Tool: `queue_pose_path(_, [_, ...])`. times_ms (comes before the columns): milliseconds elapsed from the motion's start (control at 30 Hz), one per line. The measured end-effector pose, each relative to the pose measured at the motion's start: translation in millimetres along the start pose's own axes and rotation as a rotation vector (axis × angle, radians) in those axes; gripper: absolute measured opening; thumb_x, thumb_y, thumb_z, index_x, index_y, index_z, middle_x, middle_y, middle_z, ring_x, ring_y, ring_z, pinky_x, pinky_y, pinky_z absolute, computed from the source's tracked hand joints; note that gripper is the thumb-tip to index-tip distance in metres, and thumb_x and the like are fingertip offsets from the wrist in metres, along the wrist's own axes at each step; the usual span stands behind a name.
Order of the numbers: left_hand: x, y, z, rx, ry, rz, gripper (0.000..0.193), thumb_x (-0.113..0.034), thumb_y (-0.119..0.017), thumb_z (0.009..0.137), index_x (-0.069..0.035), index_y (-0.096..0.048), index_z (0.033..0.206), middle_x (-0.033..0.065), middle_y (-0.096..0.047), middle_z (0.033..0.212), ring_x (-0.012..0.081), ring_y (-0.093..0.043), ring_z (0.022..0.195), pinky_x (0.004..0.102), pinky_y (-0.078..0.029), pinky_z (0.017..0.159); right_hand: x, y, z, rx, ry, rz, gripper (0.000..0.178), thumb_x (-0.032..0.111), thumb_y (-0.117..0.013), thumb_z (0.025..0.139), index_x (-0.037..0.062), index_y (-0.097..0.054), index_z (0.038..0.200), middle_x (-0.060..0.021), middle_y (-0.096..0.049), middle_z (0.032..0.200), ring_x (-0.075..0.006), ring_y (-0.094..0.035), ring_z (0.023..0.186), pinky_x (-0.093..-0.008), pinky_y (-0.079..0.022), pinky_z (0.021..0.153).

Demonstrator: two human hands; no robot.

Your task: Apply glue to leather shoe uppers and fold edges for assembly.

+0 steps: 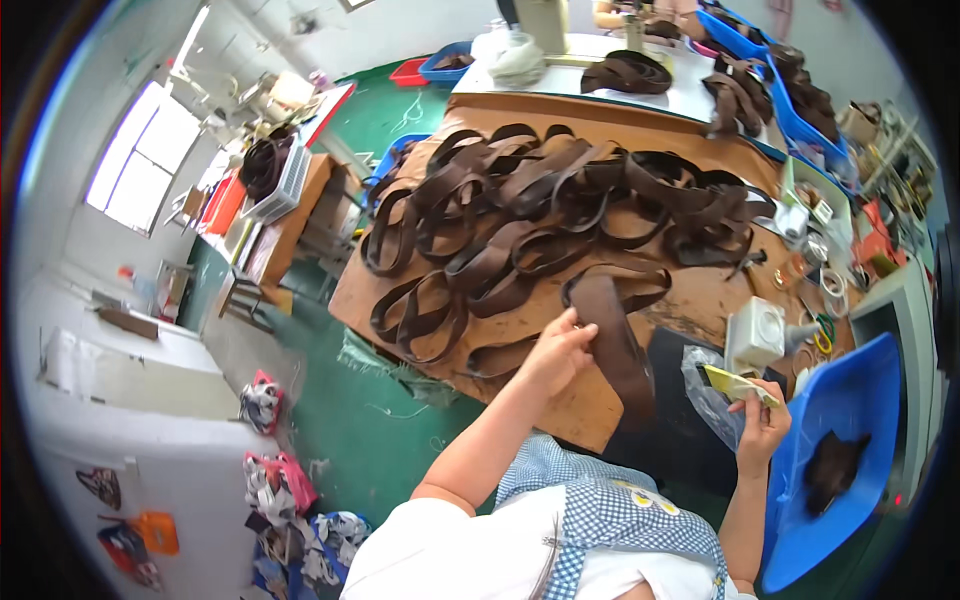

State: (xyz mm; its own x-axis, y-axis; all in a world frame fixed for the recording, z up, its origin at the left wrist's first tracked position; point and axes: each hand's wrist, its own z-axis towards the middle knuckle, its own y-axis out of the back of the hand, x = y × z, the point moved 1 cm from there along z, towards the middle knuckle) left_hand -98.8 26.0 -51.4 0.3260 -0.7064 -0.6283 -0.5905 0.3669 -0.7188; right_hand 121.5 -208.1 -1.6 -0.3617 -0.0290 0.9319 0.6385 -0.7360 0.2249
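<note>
My left hand (pixel 562 352) is at the left edge of a wide brown strap (pixel 612 330), thumb and fingers closed on that edge. The strap runs toward me over the front of the brown work table (pixel 530 395), and its far part loops back. Off to the right, my right hand (pixel 762 425) grips a flat yellow tool (pixel 738 384) with a dark spot near its far end; its exact kind is unclear. A clear plastic bag (pixel 708 395) hangs just left of that hand. Many more brown strap loops (pixel 500 255) lie piled across the table beyond my hands.
A blue tub (pixel 868 400) with a dark brown piece (pixel 836 470) inside stands close at my right. Beside the bag is a white box-shaped device (pixel 757 335), with green-handled scissors (pixel 825 333) nearby. Bundles of cloth (pixel 280 490) lie on the floor to the left.
</note>
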Motion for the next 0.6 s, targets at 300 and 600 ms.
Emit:
queue_pose_path(300, [-109,177,-22,-0.138,-0.754,-0.412,0.029,0.002,-0.053,0.093,-0.007,-0.059,0.120,0.0102,-0.064,0.122,0.0251,-0.060,0.115,0.0467,-0.044,0.104,-18,-41,14,0.100,-0.057,0.018,0.011,-0.003,-0.057,0.094,-0.0053,-0.063,0.102,-0.0076,-0.061,0.089,-0.0127,-0.062,0.065,-0.0249,-0.051,0.060])
queue_pose_path(600, [-81,350,40,-0.533,-0.713,-0.857,0.045,0.006,-0.043,0.087,0.007,-0.050,0.132,0.0231,-0.055,0.135,0.0428,-0.049,0.127,0.0598,-0.039,0.108,-28,-20,-10,0.066,-0.143,-0.167,0.014,-0.002,-0.057,0.094,-0.0021,-0.067,0.103,-0.0071,-0.067,0.078,-0.0132,-0.065,0.064,-0.0250,-0.051,0.059])
